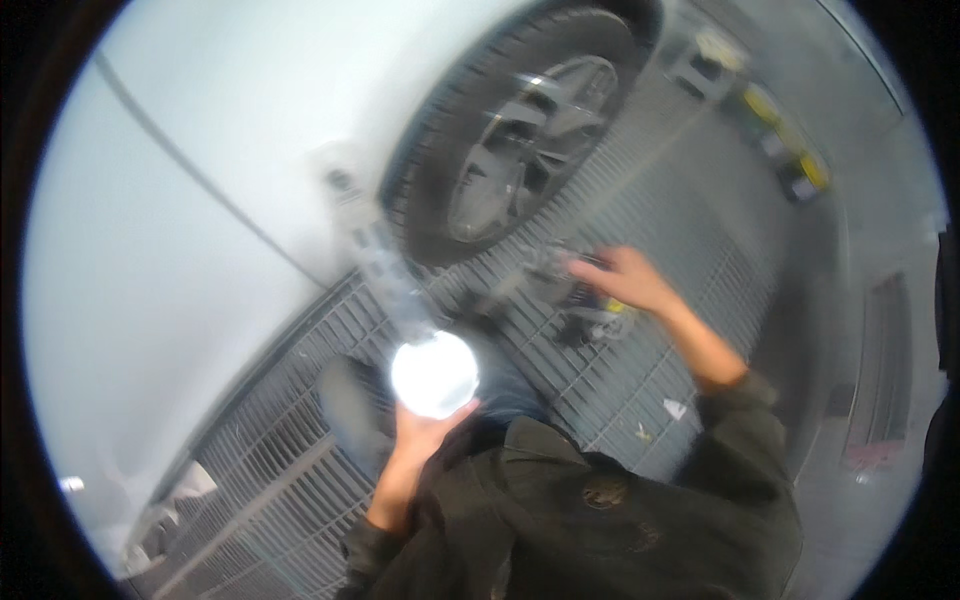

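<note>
My left hand (425,430) is closed around a round, glaring white object (436,375), held low in front of my body. Glare hides its details. A pale, narrow strip with dark marks (385,265) runs from beside it up toward the car's side; whether the two are joined is unclear. To the right, my right hand (635,280) is closed on a blurred silver-grey tool (555,265), over the floor grating. Black and yellow items (595,320) show just below that hand, too smeared to name. Beyond them is the car wheel (540,130), with its dark tyre and silver spokes.
The pale car body (220,130) fills the upper left, with a seam across it. Metal floor grating (270,480) lies under me, with scraps of paper (675,408) on it. Black and yellow containers (780,145) stand at the far right.
</note>
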Available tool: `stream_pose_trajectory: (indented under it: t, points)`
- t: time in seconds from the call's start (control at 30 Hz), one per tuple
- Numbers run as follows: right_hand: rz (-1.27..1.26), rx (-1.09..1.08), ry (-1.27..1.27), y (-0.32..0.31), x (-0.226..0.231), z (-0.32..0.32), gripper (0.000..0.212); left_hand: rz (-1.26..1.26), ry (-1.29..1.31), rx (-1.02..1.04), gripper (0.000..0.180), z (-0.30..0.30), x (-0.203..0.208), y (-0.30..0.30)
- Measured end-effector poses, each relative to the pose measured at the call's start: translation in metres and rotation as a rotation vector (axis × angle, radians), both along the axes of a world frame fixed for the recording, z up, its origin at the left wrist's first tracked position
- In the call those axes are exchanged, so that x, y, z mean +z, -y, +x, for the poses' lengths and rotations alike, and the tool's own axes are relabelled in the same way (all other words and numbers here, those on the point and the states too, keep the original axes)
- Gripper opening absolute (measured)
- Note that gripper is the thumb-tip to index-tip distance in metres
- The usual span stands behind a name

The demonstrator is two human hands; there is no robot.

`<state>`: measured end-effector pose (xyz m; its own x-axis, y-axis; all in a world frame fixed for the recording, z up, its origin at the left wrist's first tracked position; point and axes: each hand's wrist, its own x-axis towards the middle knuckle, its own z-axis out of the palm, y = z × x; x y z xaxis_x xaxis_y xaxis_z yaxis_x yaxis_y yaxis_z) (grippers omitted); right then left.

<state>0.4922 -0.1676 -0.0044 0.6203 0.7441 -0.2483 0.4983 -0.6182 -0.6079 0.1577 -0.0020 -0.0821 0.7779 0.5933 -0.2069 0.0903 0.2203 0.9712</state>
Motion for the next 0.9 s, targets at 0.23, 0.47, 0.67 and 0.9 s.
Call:
stream_pose_trajectory:
  t: [0.23,0.47,0.67,0.9]
  points:
    - [0.170,0.524,0.793,-0.005,0.195,-0.045,0.060,0.133,0.187,0.126,0.086,0.052,0.012,0.004]
    - [0.332,0.723,0.800,-0.031,0.254,-0.074,0.057,0.196,0.259,0.100,0.080,0.067,0.035,0.007]
    - [0.386,0.857,0.788,-0.051,0.259,-0.084,0.051,0.137,0.277,0.083,0.084,0.066,0.042,0.010]
    - [0.359,0.871,0.759,-0.058,0.268,-0.092,0.045,0.182,0.290,0.119,0.087,0.062,0.043,0.010]
